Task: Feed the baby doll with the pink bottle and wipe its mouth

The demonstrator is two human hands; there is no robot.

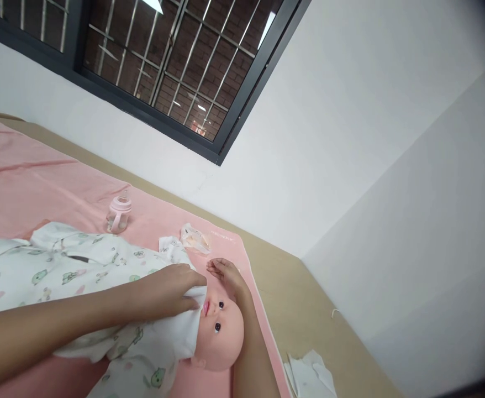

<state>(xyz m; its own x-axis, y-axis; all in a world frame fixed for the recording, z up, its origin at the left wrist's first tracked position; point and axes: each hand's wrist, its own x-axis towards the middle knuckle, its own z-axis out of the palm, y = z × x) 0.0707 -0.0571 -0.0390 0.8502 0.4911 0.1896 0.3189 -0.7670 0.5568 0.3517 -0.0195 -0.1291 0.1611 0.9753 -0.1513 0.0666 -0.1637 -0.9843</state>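
Observation:
A baby doll (221,337) lies on its back on a pink mat (31,171), its bald head to the right. It wears a white outfit (97,271) printed with small green and pink figures. My left hand (172,293) reaches across the doll's chest and pinches a plain white cloth (190,320) at its chin; I cannot tell whether this is a collar or a bib. Past the top of the doll's head curves my right forearm. My right hand (226,273) is open beside the head, fingers stretched out and holding nothing.
A pink-lidded baby bottle (119,214) stands on the mat beyond the doll. Near my right hand lies a clear plastic packet (195,239). White folded cloth or paper (311,376) rests on the tan surface (284,282). Behind are a white wall and a barred window (176,61).

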